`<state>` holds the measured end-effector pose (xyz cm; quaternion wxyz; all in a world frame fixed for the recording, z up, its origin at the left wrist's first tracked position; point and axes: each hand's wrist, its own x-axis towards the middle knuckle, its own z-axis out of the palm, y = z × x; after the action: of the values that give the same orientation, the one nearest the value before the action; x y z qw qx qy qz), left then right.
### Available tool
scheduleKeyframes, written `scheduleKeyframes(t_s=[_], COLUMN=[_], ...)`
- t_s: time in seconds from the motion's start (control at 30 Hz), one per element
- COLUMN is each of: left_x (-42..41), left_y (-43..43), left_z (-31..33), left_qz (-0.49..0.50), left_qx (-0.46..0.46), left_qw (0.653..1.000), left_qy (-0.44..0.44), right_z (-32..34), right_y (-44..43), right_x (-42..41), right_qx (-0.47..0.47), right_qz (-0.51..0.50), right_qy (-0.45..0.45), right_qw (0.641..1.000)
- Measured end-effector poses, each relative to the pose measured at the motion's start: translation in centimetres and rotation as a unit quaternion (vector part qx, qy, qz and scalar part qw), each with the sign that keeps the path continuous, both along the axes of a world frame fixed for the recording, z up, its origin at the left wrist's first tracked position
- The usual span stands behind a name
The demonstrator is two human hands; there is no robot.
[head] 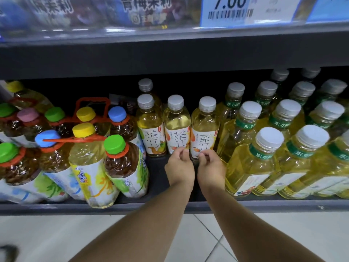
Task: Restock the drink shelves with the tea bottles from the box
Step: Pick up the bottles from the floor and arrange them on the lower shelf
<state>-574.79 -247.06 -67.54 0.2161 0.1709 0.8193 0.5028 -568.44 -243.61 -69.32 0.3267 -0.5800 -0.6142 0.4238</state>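
Shelf (264, 204) with white-capped tea bottles standing upright in a row between coloured-cap bottles (88, 159) and green-banded bottles (262, 161). Left hand (179, 168): curled fingertips at the foot of the middle tea bottle (176, 121). Right hand (210, 168): likewise at the right tea bottle (204, 125). Whether either grips cannot be told.
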Motion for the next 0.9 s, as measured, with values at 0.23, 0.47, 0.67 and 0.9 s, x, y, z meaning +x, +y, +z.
scheduleKeyframes(t_s=[0.23, 0.47, 0.67, 0.9], left_x=[-1.8, -3.2, -4.3, -4.4], left_y=[3.2, 5.2, 5.4, 6.0], left_z=[0.1, 0.2, 1.2, 0.6], left_qz=[0.005, 0.027, -0.054, -0.063], left_qx=[-0.008, -0.026, -0.168, -0.145], left_qw=[0.999, 0.998, 0.983, 0.987], left_qy=[-0.039, -0.052, 0.059, 0.034], right_z=[-0.4, -0.4, 0.2, 0.9], right_y=[1.1, 2.6, 3.3, 4.7], right_x=[-1.7, -3.1, -3.5, -4.6], right_qx=[-0.025, -0.048, -0.066, -0.112], right_qz=[-0.021, -0.064, -0.085, -0.107], right_qy=[0.03, 0.041, 0.065, 0.134], right_qw=[0.999, 0.996, 0.992, 0.979])
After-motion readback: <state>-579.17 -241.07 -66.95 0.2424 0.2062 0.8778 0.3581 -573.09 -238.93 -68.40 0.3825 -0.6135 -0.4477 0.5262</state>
